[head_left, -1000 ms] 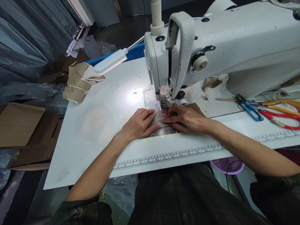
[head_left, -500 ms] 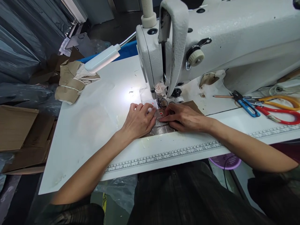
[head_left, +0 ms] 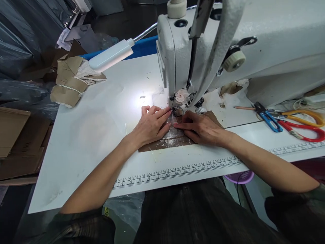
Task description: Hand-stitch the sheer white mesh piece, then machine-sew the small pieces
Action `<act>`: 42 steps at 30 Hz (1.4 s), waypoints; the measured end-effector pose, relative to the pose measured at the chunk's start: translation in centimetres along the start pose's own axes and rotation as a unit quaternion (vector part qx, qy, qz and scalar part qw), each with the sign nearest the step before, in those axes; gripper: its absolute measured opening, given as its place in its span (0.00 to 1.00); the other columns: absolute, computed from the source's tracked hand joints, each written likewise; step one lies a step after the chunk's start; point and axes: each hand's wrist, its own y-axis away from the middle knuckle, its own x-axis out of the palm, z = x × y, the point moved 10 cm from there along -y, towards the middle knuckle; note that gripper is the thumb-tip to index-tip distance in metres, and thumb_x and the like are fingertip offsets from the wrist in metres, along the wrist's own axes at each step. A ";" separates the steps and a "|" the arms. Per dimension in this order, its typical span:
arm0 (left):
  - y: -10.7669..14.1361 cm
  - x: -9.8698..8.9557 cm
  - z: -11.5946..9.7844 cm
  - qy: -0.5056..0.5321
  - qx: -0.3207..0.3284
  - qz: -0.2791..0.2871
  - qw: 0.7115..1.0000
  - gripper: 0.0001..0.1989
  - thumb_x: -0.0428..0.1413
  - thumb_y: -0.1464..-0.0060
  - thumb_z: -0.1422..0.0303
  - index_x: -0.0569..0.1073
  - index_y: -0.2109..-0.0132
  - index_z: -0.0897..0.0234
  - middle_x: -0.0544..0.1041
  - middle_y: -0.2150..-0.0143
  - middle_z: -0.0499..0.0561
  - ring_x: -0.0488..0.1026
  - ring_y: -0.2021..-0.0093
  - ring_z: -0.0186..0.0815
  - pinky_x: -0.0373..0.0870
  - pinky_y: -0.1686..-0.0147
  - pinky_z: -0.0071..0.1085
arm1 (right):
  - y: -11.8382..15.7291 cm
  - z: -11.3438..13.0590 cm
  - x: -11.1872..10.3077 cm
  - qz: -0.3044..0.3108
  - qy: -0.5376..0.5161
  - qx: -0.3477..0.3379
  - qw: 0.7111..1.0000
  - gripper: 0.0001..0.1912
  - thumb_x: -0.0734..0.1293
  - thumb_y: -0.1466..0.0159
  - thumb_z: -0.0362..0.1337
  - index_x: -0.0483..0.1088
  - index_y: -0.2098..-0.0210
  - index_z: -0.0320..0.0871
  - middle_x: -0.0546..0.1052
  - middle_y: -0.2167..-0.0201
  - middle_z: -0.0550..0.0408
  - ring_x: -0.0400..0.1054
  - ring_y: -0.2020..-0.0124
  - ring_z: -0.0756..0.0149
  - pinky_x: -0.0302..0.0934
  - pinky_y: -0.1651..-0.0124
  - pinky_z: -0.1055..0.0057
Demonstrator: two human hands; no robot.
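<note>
My left hand lies on the left part of a brown sheet, fingers stretched out and a little spread, tips close to the presser foot. My right hand rests on the sheet's right side. Its index finger reaches left to a small clear, shiny piece on top, while its other fingers are bent; the thumb lies apart. Just beyond the fingertips is the needle area of a white sewing machine, with a ring-shaped metal guard. A pale fabric rosette hangs on the machine head.
Snips with blue handles and scissors with red handles lie at the right, beside a pencil. A tan cloth bundle sits at the table's back left. A lamp hangs above. A printed ruler runs along the front edge.
The view has shifted, so the machine looks larger and closer. My left hand is slightly farther forward, uncovering the brown sheet's front left corner. The red mark near my fingertips is out of sight.
</note>
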 end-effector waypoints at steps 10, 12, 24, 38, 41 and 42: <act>0.1 0.1 0.0 0.003 0.008 -0.035 0.999 0.17 0.50 0.37 0.64 0.71 0.43 0.62 0.75 0.41 0.58 0.69 0.53 0.47 0.58 0.55 0.49 | 0.1 0.1 -0.2 -0.038 0.002 0.001 0.999 0.18 0.61 0.34 0.33 0.76 0.48 0.47 0.71 0.58 0.47 0.69 0.61 0.62 0.70 0.55 0.60; 0.2 0.1 -0.2 -0.005 0.007 -0.036 0.999 0.17 0.50 0.36 0.64 0.71 0.44 0.62 0.74 0.41 0.59 0.69 0.53 0.47 0.58 0.55 0.49 | 0.2 0.1 -0.2 -0.043 0.002 -0.001 0.999 0.18 0.61 0.34 0.33 0.76 0.48 0.46 0.72 0.58 0.47 0.69 0.61 0.62 0.70 0.55 0.59; 1.3 -2.1 -3.5 0.038 0.179 -0.073 0.980 0.07 0.54 0.42 0.73 0.76 0.60 0.64 0.80 0.60 0.53 0.74 0.63 0.37 0.67 0.62 0.37 | 0.3 0.1 -0.4 -0.065 0.004 -0.018 0.998 0.17 0.61 0.34 0.33 0.78 0.51 0.46 0.71 0.58 0.47 0.68 0.60 0.61 0.69 0.57 0.61; 1.4 -2.0 -4.0 0.032 0.188 -0.059 0.980 0.08 0.55 0.44 0.69 0.78 0.62 0.64 0.81 0.63 0.52 0.75 0.67 0.36 0.69 0.66 0.36 | 0.3 0.0 -0.2 -0.067 0.011 -0.006 0.998 0.18 0.61 0.34 0.32 0.77 0.50 0.45 0.71 0.57 0.47 0.67 0.61 0.62 0.68 0.58 0.62; 1.3 -1.9 -3.8 0.048 0.175 -0.058 0.982 0.08 0.54 0.45 0.69 0.78 0.62 0.65 0.81 0.62 0.53 0.75 0.67 0.37 0.69 0.65 0.37 | 0.3 0.0 -0.1 -0.070 0.009 -0.005 0.997 0.18 0.61 0.34 0.32 0.76 0.50 0.45 0.71 0.57 0.47 0.67 0.60 0.62 0.68 0.58 0.62; 1.3 -1.9 -3.8 0.054 0.172 -0.057 0.982 0.08 0.54 0.45 0.68 0.78 0.62 0.66 0.81 0.62 0.54 0.75 0.66 0.37 0.69 0.65 0.37 | 0.3 0.0 -0.1 -0.070 0.009 -0.005 0.997 0.18 0.61 0.34 0.32 0.76 0.49 0.46 0.71 0.57 0.47 0.67 0.60 0.62 0.68 0.57 0.62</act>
